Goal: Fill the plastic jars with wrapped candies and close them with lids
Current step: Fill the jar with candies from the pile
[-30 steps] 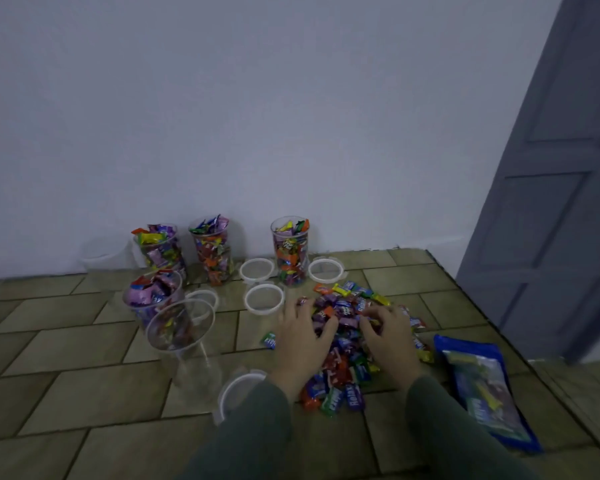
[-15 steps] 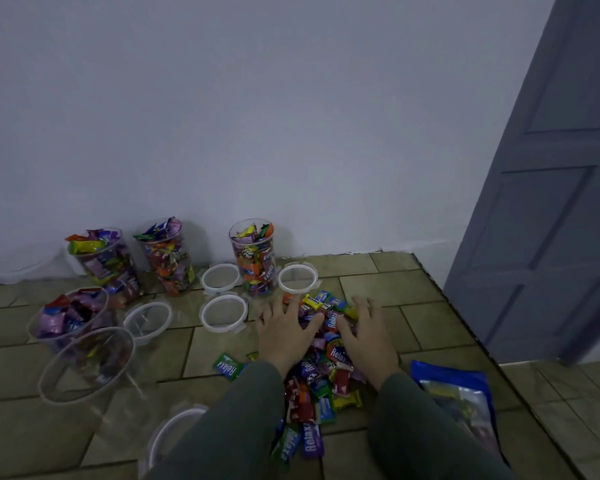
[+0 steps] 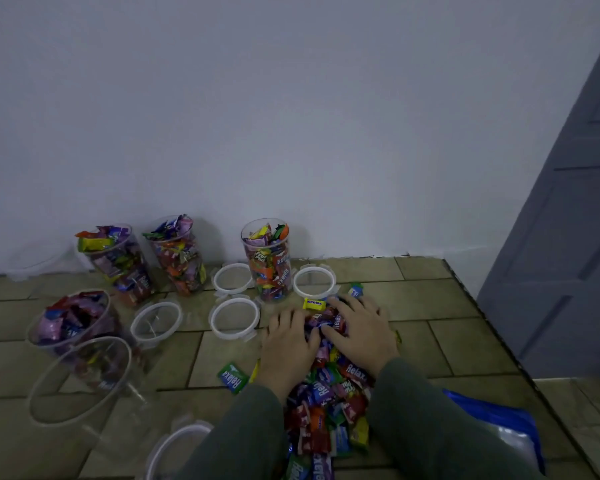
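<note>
Both hands down on candy pile (image 3: 326, 407) on tiled floor (image 3: 413, 299). Left hand (image 3: 286, 344) palm-down, fingers slightly bent over wrappers at pile's left edge; right hand (image 3: 361, 336) same, fingers curved over top of heap. Can't tell whether either actually grips any.

Readable: "mentos" on yellow piece (image 3: 314, 302) just beyond fingertips; "Relaxa" on green wrapper (image 3: 232, 376) lying apart, left of left wrist; "Relax.." on red & purple pieces in pile; "Frutti Plus"-like print, blurry, on jar by wall (image 3: 267, 261).

Four filled, uncapped jars at back-left. Empty jar (image 3: 80, 382) nearest, left. Loose lids (image 3: 234, 318) between jars & pile. Blue bag (image 3: 499, 431) lower right.
</note>
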